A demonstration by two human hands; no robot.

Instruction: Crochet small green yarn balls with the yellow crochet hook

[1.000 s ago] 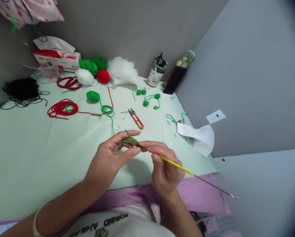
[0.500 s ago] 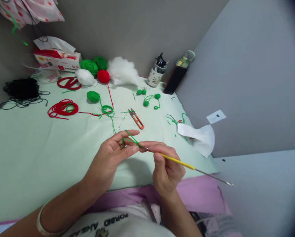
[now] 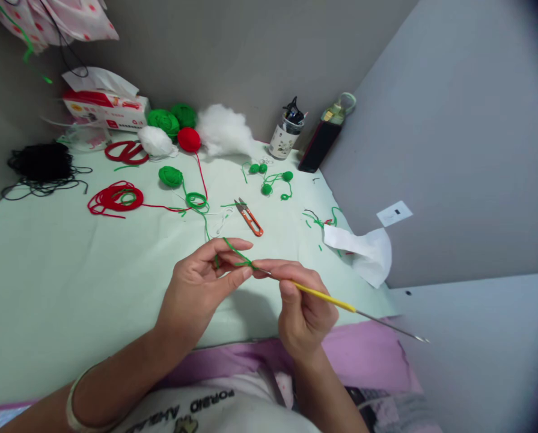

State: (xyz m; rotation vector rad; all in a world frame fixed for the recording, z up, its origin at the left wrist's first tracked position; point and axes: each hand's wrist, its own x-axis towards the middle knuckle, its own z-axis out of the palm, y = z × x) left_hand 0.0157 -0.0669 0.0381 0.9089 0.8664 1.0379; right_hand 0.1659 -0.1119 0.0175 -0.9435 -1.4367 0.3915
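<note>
My left hand (image 3: 203, 279) pinches green yarn (image 3: 237, 252) between thumb and fingers, and a strand runs over its raised index finger. In my right hand (image 3: 307, 307) is a crochet hook (image 3: 325, 296) with a yellow grip, closed between thumb and fingers. The hook's near tip meets the yarn at my left fingertips, where the stitch is too small to make out. Its other metal end points out to the right. From my left hand the yarn leads up to a loose green coil (image 3: 196, 202) and a small green ball (image 3: 170, 176).
Orange thread snips (image 3: 249, 218) lie just beyond my hands. Behind are a red yarn coil (image 3: 127, 196), red scissors (image 3: 127, 153), white stuffing (image 3: 226, 131), small green crocheted balls (image 3: 265, 189), a pen jar (image 3: 285, 138) and a bottle (image 3: 321, 138). White paper (image 3: 363, 249) lies right.
My left hand has shifted slightly left, and the green yarn over its index finger has moved left with it. My right hand and the hook stay nearly in place.
</note>
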